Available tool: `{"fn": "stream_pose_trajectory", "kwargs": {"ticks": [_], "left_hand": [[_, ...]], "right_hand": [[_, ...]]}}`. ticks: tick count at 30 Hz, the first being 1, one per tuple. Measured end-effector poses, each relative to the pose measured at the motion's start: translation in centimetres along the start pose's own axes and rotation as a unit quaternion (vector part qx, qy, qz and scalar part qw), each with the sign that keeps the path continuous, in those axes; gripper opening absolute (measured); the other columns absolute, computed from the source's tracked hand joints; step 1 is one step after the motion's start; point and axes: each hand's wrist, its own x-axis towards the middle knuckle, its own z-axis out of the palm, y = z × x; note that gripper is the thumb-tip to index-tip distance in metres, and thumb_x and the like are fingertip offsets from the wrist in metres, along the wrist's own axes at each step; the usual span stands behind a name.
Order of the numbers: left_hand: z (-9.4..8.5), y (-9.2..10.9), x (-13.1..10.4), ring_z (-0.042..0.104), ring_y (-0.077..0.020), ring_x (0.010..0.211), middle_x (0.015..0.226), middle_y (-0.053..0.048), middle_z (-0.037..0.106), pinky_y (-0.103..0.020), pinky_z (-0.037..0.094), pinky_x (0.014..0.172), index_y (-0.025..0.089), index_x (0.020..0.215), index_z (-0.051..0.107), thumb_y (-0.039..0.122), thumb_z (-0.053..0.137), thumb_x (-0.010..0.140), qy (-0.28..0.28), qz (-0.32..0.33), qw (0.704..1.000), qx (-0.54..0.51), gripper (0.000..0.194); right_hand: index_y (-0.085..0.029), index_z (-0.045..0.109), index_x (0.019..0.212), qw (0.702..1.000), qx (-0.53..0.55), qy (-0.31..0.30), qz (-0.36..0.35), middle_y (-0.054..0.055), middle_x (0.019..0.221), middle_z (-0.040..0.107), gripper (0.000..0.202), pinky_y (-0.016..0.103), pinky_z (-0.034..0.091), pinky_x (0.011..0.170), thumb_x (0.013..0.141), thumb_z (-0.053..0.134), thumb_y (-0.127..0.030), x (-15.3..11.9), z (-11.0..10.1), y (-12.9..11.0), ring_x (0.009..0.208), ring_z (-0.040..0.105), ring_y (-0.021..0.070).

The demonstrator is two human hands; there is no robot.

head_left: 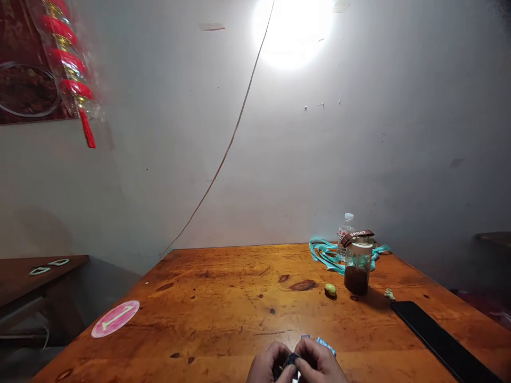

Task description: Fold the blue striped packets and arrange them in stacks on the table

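Note:
At the bottom middle of the head view, my left hand (266,366) and my right hand (319,366) meet just above the wooden table (223,308). The fingers of both are closed on a small dark object (292,359), mostly covered by the fingertips and too small to name. A bit of something white shows under it. Just beyond my right hand lies a blue and white packet (326,346), partly hidden by the fingers.
A yellow-green, egg-shaped thing (330,290) lies near a tumbler (357,271) of dark liquid with a strap. Behind stand a clear plastic bottle (348,216) and a turquoise ribbon (325,258). A long black flat object (439,338) lies at right, a pink round sticker (115,319) at left.

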Motion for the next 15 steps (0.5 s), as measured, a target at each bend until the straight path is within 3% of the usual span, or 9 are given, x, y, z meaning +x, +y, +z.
{"fn": "stream_pose_trajectory", "kwargs": {"ticks": [4,9,15], "left_hand": [[-0.1,1.3,-0.3,0.053,-0.0146,0.060,0.064,-0.003,0.060,-0.022,0.040,0.054,0.015,0.071,0.060,0.034,0.052,0.071,-0.006,0.026,0.999,0.026,0.021],[-0.1,1.7,-0.4,0.055,-0.0158,0.064,0.068,-0.004,0.062,-0.023,0.042,0.058,0.015,0.074,0.062,0.029,0.048,0.075,-0.016,0.040,0.999,0.004,0.020],[0.0,2.7,-0.6,0.054,-0.0146,0.063,0.066,-0.002,0.062,-0.022,0.041,0.058,0.015,0.072,0.063,0.030,0.050,0.074,-0.002,0.022,0.999,-0.034,0.020]], "right_hand": [[-0.016,0.050,0.064,1.000,0.022,0.016,0.002,-0.003,0.057,0.048,0.014,0.019,0.034,0.049,0.074,0.046,-0.025,-0.4,0.2,-0.4,0.054,0.045,0.0097],[-0.016,0.052,0.063,0.997,-0.038,0.056,-0.024,-0.003,0.057,0.050,0.014,0.018,0.033,0.050,0.074,0.047,-0.023,-0.6,0.3,-0.2,0.056,0.045,0.0096],[-0.016,0.053,0.066,0.997,-0.047,0.054,-0.040,-0.002,0.060,0.051,0.016,0.019,0.036,0.053,0.077,0.046,-0.026,-0.7,-0.3,-0.4,0.058,0.047,0.0100]]}}
